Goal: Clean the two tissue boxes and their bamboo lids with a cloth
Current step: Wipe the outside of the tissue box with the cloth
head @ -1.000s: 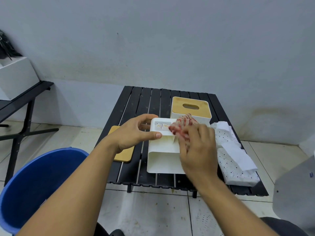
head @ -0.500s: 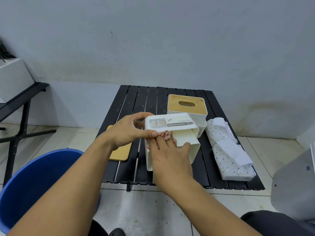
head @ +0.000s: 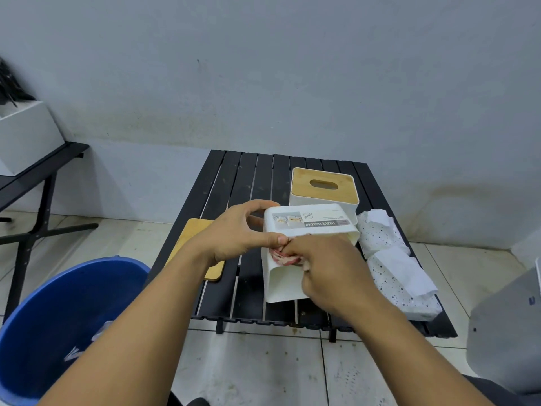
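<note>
Interior wipe: left hand [head: 237, 235] pinches the lidless white plastic tissue box [head: 285, 284], right hand [head: 330, 268] grips red-patterned cloth [head: 281, 258] inside it; outside probably next.

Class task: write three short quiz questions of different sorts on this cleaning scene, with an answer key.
1. True or false: the white tissue box gripped by the left hand has its bamboo lid on.
2. Where is the red-patterned cloth? A) inside the gripped box, held by the right hand; B) hanging from the left hand; C) balled up on top of the box.
3. Fill in: the label on the gripped box reads "TISSUE ____".

Key: 1 false, a loose bamboo lid lies on the black table; 2 A; 3 HOLDER.
</note>
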A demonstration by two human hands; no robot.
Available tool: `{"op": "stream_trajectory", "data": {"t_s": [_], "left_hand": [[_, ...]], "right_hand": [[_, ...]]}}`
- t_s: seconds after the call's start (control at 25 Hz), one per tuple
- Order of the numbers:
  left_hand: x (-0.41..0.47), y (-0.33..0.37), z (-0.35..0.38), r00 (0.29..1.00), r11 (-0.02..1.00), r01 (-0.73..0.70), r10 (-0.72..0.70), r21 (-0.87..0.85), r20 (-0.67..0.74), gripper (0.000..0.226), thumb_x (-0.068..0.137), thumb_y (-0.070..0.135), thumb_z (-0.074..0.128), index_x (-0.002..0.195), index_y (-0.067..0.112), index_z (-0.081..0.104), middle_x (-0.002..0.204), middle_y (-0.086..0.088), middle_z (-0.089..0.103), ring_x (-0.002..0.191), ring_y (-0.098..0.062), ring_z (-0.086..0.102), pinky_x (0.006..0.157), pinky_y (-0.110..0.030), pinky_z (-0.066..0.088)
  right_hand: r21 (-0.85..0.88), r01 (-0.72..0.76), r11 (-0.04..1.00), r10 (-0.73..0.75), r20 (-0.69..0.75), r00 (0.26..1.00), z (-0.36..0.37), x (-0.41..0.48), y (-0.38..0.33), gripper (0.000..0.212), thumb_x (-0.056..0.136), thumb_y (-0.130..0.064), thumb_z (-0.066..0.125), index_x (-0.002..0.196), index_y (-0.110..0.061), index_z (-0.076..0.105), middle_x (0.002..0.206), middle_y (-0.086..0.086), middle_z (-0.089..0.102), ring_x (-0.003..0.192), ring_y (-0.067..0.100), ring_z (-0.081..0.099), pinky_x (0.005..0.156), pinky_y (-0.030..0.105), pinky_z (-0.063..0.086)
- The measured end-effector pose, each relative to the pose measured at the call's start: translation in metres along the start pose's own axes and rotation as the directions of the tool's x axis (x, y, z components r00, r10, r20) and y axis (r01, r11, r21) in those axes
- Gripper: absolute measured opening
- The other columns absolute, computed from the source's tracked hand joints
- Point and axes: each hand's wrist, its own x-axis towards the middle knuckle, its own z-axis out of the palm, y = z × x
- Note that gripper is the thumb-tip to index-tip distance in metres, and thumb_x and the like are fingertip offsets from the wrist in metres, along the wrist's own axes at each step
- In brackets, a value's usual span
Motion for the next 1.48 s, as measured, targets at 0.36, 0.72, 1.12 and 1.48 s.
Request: {"op": "stream_trajectory", "data": {"t_s": [0.36,0.72,1.12,1.48], "left_hand": [[-0.005,0.000,-0.014,0.989,0.996,0.070,-0.077,-0.058,-0.126,0.086,0.082,0.032,0.087,0.154,0.041,0.041,0.130,0.021,0.066,0.126,-0.003,0.058,0.111,-0.046,0.048],[-0.019,0.019,0.013,0.776,0.947,-0.155,0.293,0.281,-0.558,0.026,0.090,0.040,0.065,0.113,0.028,0.064,0.103,0.011,0.065,0.095,-0.005,0.061,0.079,-0.027,0.049],[0.006,0.022,0.167,0.968,0.720,0.214,-0.067,0.660,-0.241,0.052,0.099,0.062,0.043,0.116,0.015,0.057,0.112,-0.009,0.067,0.102,-0.037,0.065,0.076,-0.039,0.044],[0.006,0.041,0.155,0.953,0.780,0.210,-0.029,0.590,-0.301,0.028,0.107,0.018,0.035,0.083,0.013,0.051,0.086,-0.009,0.053,0.089,-0.038,0.061,0.066,-0.034,0.033]], "right_hand": [[0.729,-0.338,0.595,0.629,-0.161,0.760,-0.032,0.004,0.079,0.048,0.076,0.012,0.041,0.078,-0.022,0.076,0.070,0.008,0.073,0.059,0.040,0.071,0.045,0.031,0.052],[0.984,0.066,-0.167,0.670,0.064,0.739,-0.043,0.010,0.102,0.036,0.084,0.014,0.060,0.119,0.006,0.066,0.110,0.025,0.073,0.098,0.036,0.075,0.082,0.042,0.061],[0.960,0.067,-0.273,0.607,0.118,0.786,-0.047,0.007,0.085,0.036,0.091,-0.005,0.065,0.127,-0.001,0.065,0.110,0.015,0.076,0.097,0.028,0.076,0.079,0.040,0.062],[0.958,0.014,-0.288,0.559,0.156,0.815,-0.047,0.010,0.099,0.041,0.088,-0.005,0.066,0.129,-0.001,0.065,0.123,0.020,0.071,0.109,0.036,0.072,0.094,0.054,0.056]]}}
